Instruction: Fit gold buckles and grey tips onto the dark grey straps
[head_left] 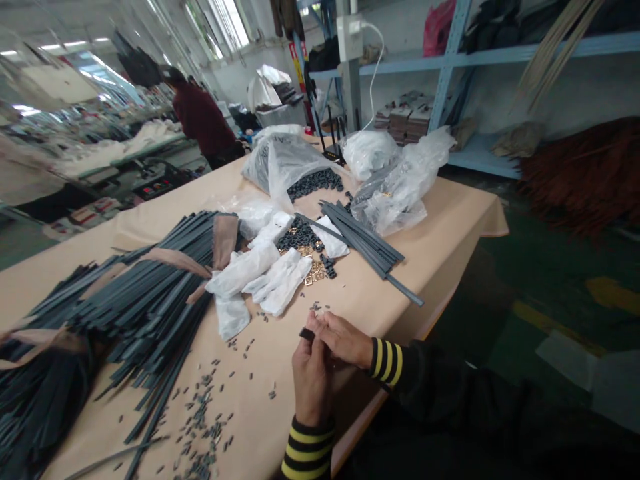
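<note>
Hands together at the table edge, dark strip between fingers

Left hand [313, 377] pinches a short dark strip [307, 335] between thumb and fingers, its end jutting out to the left; right hand [345, 339] comes in from the right, its fingertips bunched against the left hand's, though whether they grip anything cannot be told. Both are at the near edge of the table [270, 427], with the strip just short of a few small bits [316, 307]; more dark bits [200, 407] lie scattered to the left.

Beyond the hands are gold buckles [315, 272] beside a pile of dark parts [300, 233]; crumpled white wrappings [280, 280] lie to their left, loose straps [363, 237] to their right; a tied strap bundle [165, 280] spreads over the left side. Clear bags [285, 160] sit at the back, the nearer one holding dark pieces; blue shelves [500, 53] stand behind; a person in dark red [200, 117] is farther off.
</note>
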Action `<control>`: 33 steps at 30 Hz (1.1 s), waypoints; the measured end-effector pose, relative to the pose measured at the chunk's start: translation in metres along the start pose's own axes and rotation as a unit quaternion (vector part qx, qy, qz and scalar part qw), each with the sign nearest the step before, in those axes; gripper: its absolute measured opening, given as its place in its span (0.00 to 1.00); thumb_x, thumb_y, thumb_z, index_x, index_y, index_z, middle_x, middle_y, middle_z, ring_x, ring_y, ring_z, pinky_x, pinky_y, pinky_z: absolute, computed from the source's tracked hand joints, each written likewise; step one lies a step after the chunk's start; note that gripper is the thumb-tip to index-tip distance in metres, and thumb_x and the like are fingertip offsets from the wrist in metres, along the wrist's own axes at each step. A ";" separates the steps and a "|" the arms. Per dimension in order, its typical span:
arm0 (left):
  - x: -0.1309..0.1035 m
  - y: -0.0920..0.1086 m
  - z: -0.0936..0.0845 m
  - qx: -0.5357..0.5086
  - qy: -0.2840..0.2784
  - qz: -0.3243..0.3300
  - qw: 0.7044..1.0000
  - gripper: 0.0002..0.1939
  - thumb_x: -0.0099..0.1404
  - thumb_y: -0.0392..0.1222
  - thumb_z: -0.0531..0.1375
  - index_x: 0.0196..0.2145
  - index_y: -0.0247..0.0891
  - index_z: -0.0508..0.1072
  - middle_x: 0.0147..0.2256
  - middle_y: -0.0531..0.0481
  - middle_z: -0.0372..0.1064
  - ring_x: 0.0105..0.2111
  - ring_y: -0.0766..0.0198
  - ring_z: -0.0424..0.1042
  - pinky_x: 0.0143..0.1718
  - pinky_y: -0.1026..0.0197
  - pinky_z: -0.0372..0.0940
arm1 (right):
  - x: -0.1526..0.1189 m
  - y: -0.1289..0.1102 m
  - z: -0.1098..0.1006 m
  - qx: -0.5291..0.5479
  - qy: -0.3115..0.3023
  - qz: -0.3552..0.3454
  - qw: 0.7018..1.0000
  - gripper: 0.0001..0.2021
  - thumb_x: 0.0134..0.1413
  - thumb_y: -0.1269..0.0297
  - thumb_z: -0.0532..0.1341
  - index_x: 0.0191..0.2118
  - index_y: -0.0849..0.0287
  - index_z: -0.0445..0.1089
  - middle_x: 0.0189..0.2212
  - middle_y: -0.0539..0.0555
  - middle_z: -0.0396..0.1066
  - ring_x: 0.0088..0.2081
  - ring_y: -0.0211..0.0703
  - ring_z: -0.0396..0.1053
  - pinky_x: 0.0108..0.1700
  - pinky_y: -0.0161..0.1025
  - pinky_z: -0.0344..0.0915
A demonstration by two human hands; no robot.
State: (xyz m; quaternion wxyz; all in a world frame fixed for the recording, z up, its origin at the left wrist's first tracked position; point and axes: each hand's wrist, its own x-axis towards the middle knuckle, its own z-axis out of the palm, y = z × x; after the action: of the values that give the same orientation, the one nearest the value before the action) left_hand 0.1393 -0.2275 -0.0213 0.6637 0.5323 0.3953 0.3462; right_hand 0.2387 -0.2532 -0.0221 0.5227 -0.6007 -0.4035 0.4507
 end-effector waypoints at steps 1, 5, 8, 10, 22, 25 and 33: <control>0.003 0.002 -0.001 -0.011 -0.017 -0.008 1.000 0.17 0.58 0.44 0.57 0.44 0.37 0.70 0.44 0.42 0.70 0.47 0.57 0.66 0.48 0.55 0.61 | 0.001 -0.001 -0.004 0.017 -0.025 0.009 1.000 0.18 0.57 0.51 0.48 0.28 0.62 0.60 0.19 0.47 0.59 0.20 0.31 0.57 0.22 0.30 0.54; 0.015 0.011 0.001 -0.104 -0.068 -0.040 0.991 0.12 0.57 0.41 0.57 0.38 0.36 0.72 0.43 0.43 0.69 0.45 0.59 0.67 0.48 0.56 0.60 | 0.004 -0.004 -0.026 0.073 -0.133 0.017 0.988 0.13 0.57 0.60 0.51 0.26 0.63 0.60 0.17 0.44 0.58 0.14 0.25 0.50 0.16 0.26 0.48; 0.027 0.016 0.007 -0.142 -0.053 -0.034 0.988 0.09 0.54 0.39 0.60 0.34 0.34 0.73 0.38 0.45 0.71 0.41 0.61 0.68 0.46 0.57 0.60 | 0.004 -0.004 -0.041 0.102 -0.135 0.011 0.985 0.10 0.55 0.64 0.52 0.26 0.63 0.60 0.18 0.45 0.61 0.13 0.25 0.51 0.14 0.25 0.48; 0.036 0.019 0.010 -0.138 -0.047 -0.024 0.989 0.09 0.54 0.39 0.60 0.34 0.35 0.72 0.36 0.46 0.71 0.40 0.62 0.69 0.44 0.58 0.62 | 0.003 -0.003 -0.048 0.123 -0.122 0.028 0.985 0.08 0.53 0.65 0.53 0.27 0.63 0.60 0.19 0.45 0.64 0.12 0.25 0.52 0.13 0.25 0.48; 0.127 0.027 0.017 0.470 -0.125 0.250 0.837 0.05 0.55 0.35 0.55 0.29 0.38 0.71 0.36 0.44 0.67 0.40 0.55 0.64 0.45 0.54 0.58 | 0.010 -0.004 -0.054 0.279 0.018 0.093 0.956 0.04 0.44 0.72 0.51 0.30 0.61 0.55 0.23 0.46 0.63 0.15 0.25 0.53 0.14 0.24 0.50; 0.137 0.025 0.024 0.498 -0.145 0.247 0.819 0.06 0.54 0.31 0.54 0.27 0.38 0.70 0.34 0.45 0.66 0.38 0.57 0.65 0.42 0.56 0.59 | 0.009 -0.005 -0.056 0.297 0.008 0.097 0.950 0.04 0.45 0.70 0.52 0.31 0.60 0.55 0.20 0.43 0.59 0.13 0.23 0.47 0.13 0.24 0.43; 0.111 0.037 0.021 0.483 -0.139 0.206 0.839 0.09 0.59 0.40 0.51 0.33 0.37 0.70 0.26 0.49 0.67 0.25 0.62 0.67 0.28 0.62 0.61 | 0.006 -0.004 -0.058 0.308 -0.023 0.075 0.948 0.11 0.46 0.60 0.59 0.32 0.60 0.59 0.14 0.39 0.51 0.11 0.24 0.42 0.11 0.24 0.40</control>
State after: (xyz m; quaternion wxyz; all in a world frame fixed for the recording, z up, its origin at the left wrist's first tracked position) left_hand 0.2061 -0.1315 -0.0003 0.2835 0.8972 0.2973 0.1625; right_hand 0.2963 -0.2625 -0.0162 0.6378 -0.4284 -0.2105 0.6044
